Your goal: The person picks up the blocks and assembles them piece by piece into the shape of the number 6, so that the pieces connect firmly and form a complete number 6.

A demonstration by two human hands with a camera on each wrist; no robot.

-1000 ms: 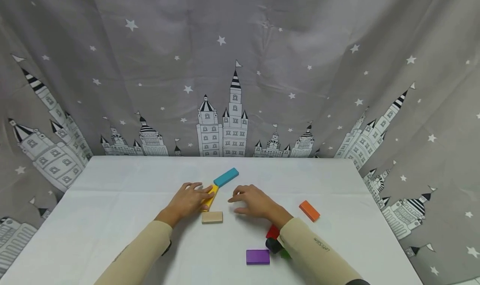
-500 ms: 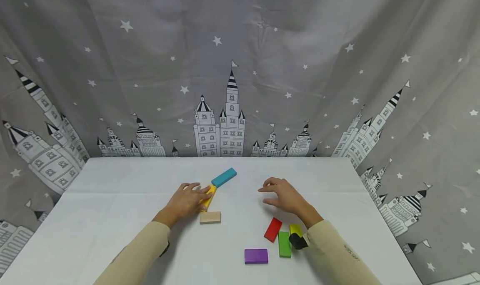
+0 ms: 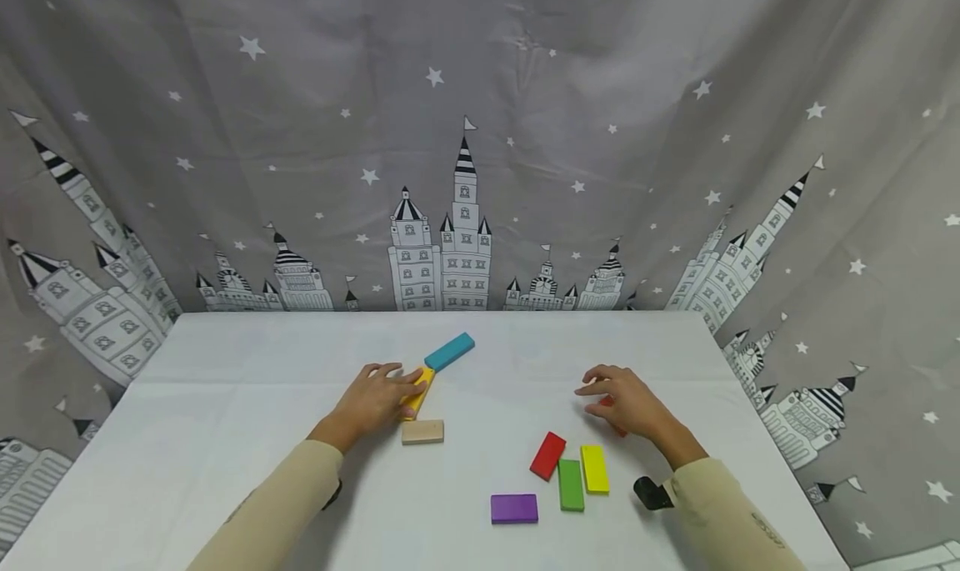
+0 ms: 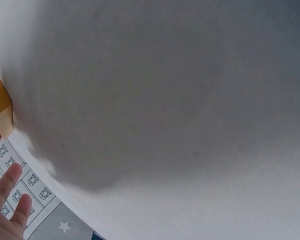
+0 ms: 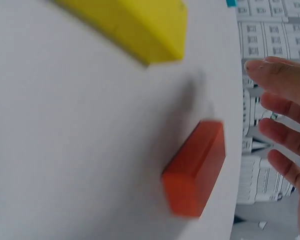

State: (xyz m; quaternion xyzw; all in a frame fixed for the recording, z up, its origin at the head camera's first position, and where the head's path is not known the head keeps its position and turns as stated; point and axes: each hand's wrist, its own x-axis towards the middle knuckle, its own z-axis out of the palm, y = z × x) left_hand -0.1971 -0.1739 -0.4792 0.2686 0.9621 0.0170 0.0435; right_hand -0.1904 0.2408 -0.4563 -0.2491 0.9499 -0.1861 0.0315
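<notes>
My left hand pinches an amber-yellow block left of centre, its thumb by the block's near end and fingers along the far part. In the left wrist view only one end of that block shows, at the left edge. A blue block adjoins its far end, and a plain wooden block lies at its near end. Farther right, my right hand hovers over an orange block, partly covering it. The right wrist view shows this orange block on the table, apart from the spread, loosely bent fingers.
Nearer on the white table lie a red block, a green block, a bright yellow block and a purple block. A grey castle-print curtain hangs behind the table's far edge.
My right hand has moved right, away from the middle, to above the orange block. This uncovers the red, green and bright yellow blocks. The left hand stays at the amber-yellow block.
</notes>
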